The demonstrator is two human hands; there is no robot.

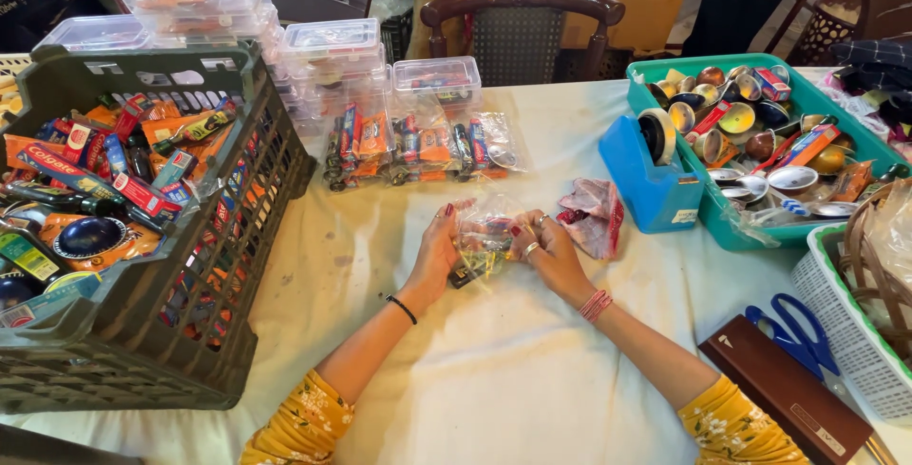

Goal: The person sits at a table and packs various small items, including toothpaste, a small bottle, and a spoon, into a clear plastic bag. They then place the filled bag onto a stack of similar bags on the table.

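Observation:
My left hand and my right hand both grip a small clear plastic bag filled with little colourful items, held just above the white tablecloth at the middle of the table. The left hand holds the bag's left side, the right hand its right side. A crumpled red-and-white wrapper lies just right of my right hand. A row of filled clear bags lies beyond the hands.
A dark green crate of small packaged goods stands at left. Stacked clear lidded boxes sit behind. A blue tape dispenser and teal tray of small bowls are at right, with a white basket, blue scissors and brown case.

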